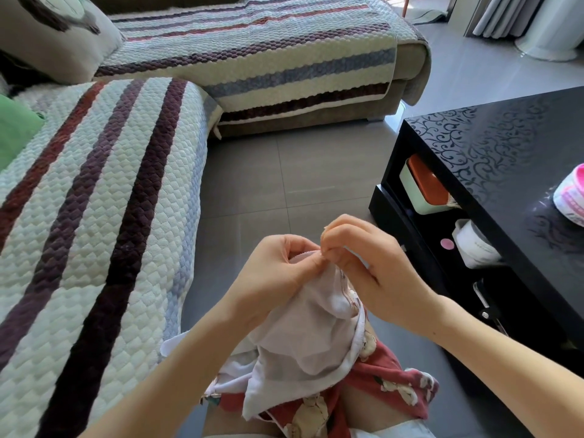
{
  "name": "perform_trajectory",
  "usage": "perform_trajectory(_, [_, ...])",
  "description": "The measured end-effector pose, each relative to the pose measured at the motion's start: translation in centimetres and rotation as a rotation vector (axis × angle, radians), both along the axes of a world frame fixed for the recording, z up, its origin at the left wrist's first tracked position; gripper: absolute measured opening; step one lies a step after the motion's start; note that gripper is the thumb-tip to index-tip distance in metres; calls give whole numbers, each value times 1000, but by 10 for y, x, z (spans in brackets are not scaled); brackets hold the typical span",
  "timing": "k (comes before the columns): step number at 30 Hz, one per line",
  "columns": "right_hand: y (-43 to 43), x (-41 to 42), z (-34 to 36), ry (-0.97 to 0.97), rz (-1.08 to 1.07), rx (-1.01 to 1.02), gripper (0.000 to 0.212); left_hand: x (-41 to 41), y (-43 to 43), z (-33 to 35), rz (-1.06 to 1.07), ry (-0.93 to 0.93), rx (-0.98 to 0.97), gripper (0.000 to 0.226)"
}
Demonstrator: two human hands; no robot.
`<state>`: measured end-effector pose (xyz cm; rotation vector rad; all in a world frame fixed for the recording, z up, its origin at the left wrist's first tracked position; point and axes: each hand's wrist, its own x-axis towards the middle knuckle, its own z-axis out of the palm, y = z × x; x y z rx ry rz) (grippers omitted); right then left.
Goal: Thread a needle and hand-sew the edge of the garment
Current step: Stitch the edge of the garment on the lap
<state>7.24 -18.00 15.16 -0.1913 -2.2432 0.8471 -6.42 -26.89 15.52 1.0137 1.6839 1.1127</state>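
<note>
one head-worn wide-angle view looks forward and down, close above the left hand (278, 267) and right hand (363, 263); sofa (94, 216) lies left of them, black table (505, 159) to their right.

Count: two hands, one garment, two covers, two cushions, one table, four small items.
There are two bare hands, one left hand (278, 267) and one right hand (363, 263), and one white garment (303, 339). Two striped quilted covers show, one near cover (94, 191) and one far cover (259, 58), and two cushions, one grey cushion (53, 36) and one green cushion (15, 131). One black table (505, 147) bears one pink-and-white jar (570, 197), one orange-lidded box (423, 188), one white tub (475, 245) and one pink disc (447, 244).
</note>
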Motion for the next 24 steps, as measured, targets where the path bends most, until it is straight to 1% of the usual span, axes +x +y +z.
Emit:
perform_trajectory(2, [-5, -2, 15, 103, 69, -81, 15, 3, 0, -7, 63, 177, -34, 17])
perform_trajectory(3, [-5, -4, 23, 140, 120, -180, 12, 5, -1, -11, 96, 189, -55, 17])
perform_trajectory(4, [-3, -6, 31, 154, 176, -345, 9, 7, -1, -13, 113, 152, -62, 15])
perform_trajectory(5, [0, -7, 39, 156, 232, -555, 7, 7, -2, -13, 104, 99, -63, 14])
perform_trajectory(7, [16, -5, 45, 74, 289, -961, 7, 0, -4, -10, 33, 16, -78, 12])
perform_trajectory(8, [28, -3, 43, 5, 260, -1072, 7, -4, -4, -8, -8, -20, -89, 12])
perform_trajectory(9, [44, -1, 39, -66, 205, -1111, 11, -9, -5, -5, -45, -58, -102, 13])
perform_trajectory(11, [83, -1, 23, -165, 10, -1018, 23, -15, -8, -1, -119, -136, -121, 14])
perform_trajectory(13, [131, 0, -2, -228, -267, -841, 28, -19, -12, 1, -161, -191, -138, 19])
perform_trajectory(14, [156, 5, -15, -270, -445, -726, 27, -20, -13, 1, -167, -210, -145, 19])
perform_trajectory(16, [195, 23, -36, -367, -827, -515, 15, -23, -16, 2, -165, -226, -152, 20])
perform_trajectory(17, [206, 32, -43, -434, -980, -464, 11, -24, -17, 2, -163, -231, -151, 20])
perform_trajectory(18, [209, 36, -46, -478, -1072, -447, 11, -25, -18, 2, -162, -243, -145, 20])
perform_trajectory(19, [205, 35, -45, -482, -1082, -454, 11, -26, -18, 2, -156, -264, -139, 21])
perform_trajectory(20, [195, 28, -41, -458, -990, -467, 9, -27, -18, 2, -148, -289, -135, 21])
perform_trajectory(22, [153, 10, -24, -414, -603, -509, 6, -29, -18, 1, -133, -323, -131, 22])
perform_trajectory(24, [97, 0, -6, -458, -200, -589, 7, -29, -17, 1, -129, -331, -125, 24])
